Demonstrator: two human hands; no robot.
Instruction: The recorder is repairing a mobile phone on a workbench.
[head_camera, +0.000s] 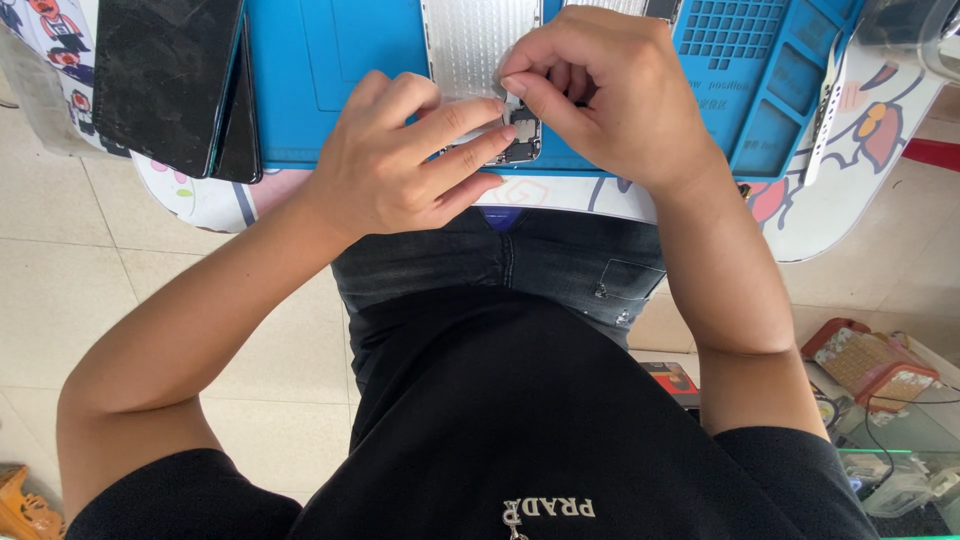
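An opened phone body (478, 40) with a silver metal plate inside lies on a blue work mat (330, 60), its near end showing small dark parts (524, 140). My left hand (400, 155) rests on that near end, fingers stretched across the phone and pinning it. My right hand (600, 90) is curled over the phone from the right, thumb and forefinger pinched together at the plate's edge. What they pinch is too small to make out.
Two dark phone screens (170, 80) lie stacked at the mat's left. The mat has a grid of small compartments (735, 30) at the right. A white strip (825, 110) lies beside it. Boxes and cables (880, 370) sit on the floor at right.
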